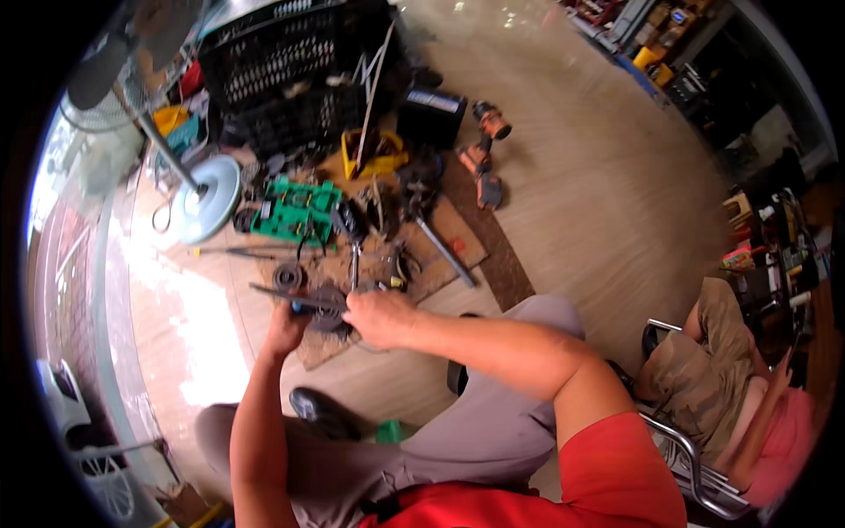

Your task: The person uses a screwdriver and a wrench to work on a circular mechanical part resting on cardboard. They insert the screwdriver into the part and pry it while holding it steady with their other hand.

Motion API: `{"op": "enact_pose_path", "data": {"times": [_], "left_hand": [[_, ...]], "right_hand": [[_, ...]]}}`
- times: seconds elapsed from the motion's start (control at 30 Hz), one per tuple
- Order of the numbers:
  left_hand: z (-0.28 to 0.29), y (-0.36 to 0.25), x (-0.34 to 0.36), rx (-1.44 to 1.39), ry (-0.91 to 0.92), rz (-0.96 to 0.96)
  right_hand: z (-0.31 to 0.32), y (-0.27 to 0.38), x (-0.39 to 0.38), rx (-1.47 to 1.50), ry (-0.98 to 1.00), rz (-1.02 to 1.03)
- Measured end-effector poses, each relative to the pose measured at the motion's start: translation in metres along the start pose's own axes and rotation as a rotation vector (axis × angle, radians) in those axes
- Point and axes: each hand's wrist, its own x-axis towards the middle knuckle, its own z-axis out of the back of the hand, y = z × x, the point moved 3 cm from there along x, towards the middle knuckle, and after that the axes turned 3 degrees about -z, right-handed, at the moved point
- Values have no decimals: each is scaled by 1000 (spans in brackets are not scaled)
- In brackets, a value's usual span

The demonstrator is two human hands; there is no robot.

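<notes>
My right hand is closed around the right end of a long, dark, flat bar. I cannot tell whether the bar is a file or another tool. My left hand is curled just under the bar, next to a small blue part. What that hand grips is mostly hidden. Between and behind my hands is a dark round metal part. A smaller dark ring-shaped part lies just beyond the bar.
A brown board bears a green tool case, a yellow tray and a metal bar. Beyond are black crates, a battery and an orange cordless drill. A fan base stands left; a seated person is right.
</notes>
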Motion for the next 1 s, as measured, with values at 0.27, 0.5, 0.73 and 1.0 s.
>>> {"op": "enact_pose_path", "data": {"times": [0.27, 0.5, 0.73, 1.0], "left_hand": [[1, -12, 0, 65, 64, 99], [0, 3, 1, 82, 12, 23], [8, -6, 3, 247, -155, 11], [9, -13, 1, 331, -232, 190]], "right_hand": [[2, 3, -7, -15, 25, -27], [-2, 1, -7, -30, -11, -22], [6, -2, 2, 10, -19, -33], [14, -1, 5, 10, -36, -75]]}}
